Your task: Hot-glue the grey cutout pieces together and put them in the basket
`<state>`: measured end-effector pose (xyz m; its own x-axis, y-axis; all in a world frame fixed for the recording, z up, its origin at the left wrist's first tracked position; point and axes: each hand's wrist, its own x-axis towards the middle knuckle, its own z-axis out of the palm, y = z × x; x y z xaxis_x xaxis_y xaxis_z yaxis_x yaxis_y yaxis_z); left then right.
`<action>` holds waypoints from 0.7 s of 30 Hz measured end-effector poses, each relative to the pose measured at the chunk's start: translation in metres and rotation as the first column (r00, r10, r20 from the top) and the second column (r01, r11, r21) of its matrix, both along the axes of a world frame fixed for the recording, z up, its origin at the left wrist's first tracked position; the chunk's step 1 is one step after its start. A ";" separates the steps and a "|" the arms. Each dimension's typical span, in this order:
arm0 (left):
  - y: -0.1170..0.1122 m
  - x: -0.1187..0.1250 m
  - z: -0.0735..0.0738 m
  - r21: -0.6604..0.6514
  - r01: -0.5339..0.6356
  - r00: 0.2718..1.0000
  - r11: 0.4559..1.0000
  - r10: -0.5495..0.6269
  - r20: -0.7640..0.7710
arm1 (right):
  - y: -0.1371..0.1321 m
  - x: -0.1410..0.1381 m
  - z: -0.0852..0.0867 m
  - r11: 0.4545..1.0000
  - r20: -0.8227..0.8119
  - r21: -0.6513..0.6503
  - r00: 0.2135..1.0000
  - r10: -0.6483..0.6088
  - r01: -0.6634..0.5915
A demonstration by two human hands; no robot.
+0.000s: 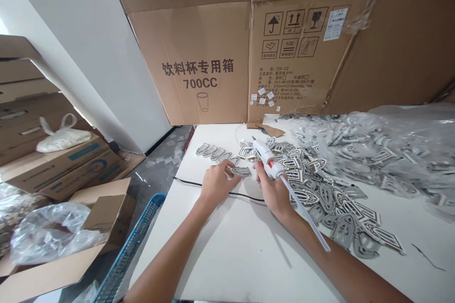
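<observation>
My right hand (273,188) is closed around a white hot glue gun (265,152), its nozzle pointing up and away to the left. A long translucent glue stick (307,218) sticks out of the gun's back end, over my right forearm. My left hand (219,179) has its fingers curled at a small grey arch-shaped piece (242,171) lying on the table, thumb and fingertips at its left end. Just beyond that hand, several similar grey pieces (212,152) lie in an overlapping row. To the right of the gun spreads a heap of grey and white-brown patterned pieces (327,194).
Clear plastic bags (408,137) with more pieces cover the table's right rear. A black cord (194,182) crosses the white table (227,255) under my left wrist. Large cardboard boxes (199,33) stand behind. At left are a blue basket (130,246) and an open carton (53,270).
</observation>
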<state>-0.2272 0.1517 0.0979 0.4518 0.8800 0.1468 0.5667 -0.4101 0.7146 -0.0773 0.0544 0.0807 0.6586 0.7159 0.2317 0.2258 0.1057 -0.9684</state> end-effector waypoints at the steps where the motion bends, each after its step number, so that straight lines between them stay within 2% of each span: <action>1: -0.002 0.001 0.001 0.073 -0.026 0.996 0.997 0.032 -0.080 | 0.000 0.000 0.000 1.000 -0.018 0.000 1.000 0.005 -0.005; 3: -0.005 0.002 0.001 0.153 -0.073 0.979 0.986 0.100 -0.176 | -0.001 0.000 0.000 1.000 -0.049 -0.002 0.999 0.016 -0.016; 6: 0.008 -0.004 0.003 0.161 -0.081 0.979 0.984 0.109 -0.174 | -0.001 0.001 0.000 1.000 -0.044 -0.010 0.999 0.002 -0.002; 8: 0.031 -0.014 0.005 0.191 -0.112 0.984 0.975 0.136 -0.113 | 0.000 0.001 0.000 1.000 -0.027 -0.014 1.000 -0.015 0.015; 9: 0.046 -0.022 0.005 0.239 -0.178 0.977 0.955 0.201 -0.074 | 0.001 0.001 0.000 1.000 -0.015 -0.011 1.000 -0.024 0.024; 11: 0.078 -0.039 0.006 0.366 -0.317 0.931 0.875 0.360 -0.056 | 0.002 0.000 0.002 0.999 0.015 0.007 0.999 -0.039 0.039; 12: 0.093 -0.047 0.005 0.384 -0.382 0.896 0.840 0.439 -0.070 | 0.003 0.000 0.003 0.999 0.034 0.015 0.999 -0.042 0.041; 14: 0.116 -0.060 0.003 0.309 -0.494 0.831 0.813 0.545 -0.107 | 0.002 -0.001 0.005 0.999 0.072 0.017 0.997 -0.043 0.042; 16: 0.128 -0.068 -0.001 0.250 -0.514 0.823 0.821 0.554 -0.129 | 0.002 -0.003 0.005 0.999 0.094 0.009 0.995 -0.034 0.034; 18: 0.132 -0.069 -0.005 0.245 -0.494 0.834 0.834 0.534 -0.137 | 0.002 -0.004 0.005 1.000 0.091 0.014 0.996 -0.026 0.025; 21: 0.135 -0.065 -0.009 0.221 -0.470 0.865 0.854 0.496 -0.078 | 0.002 -0.004 0.003 0.999 0.082 0.040 0.996 -0.023 0.020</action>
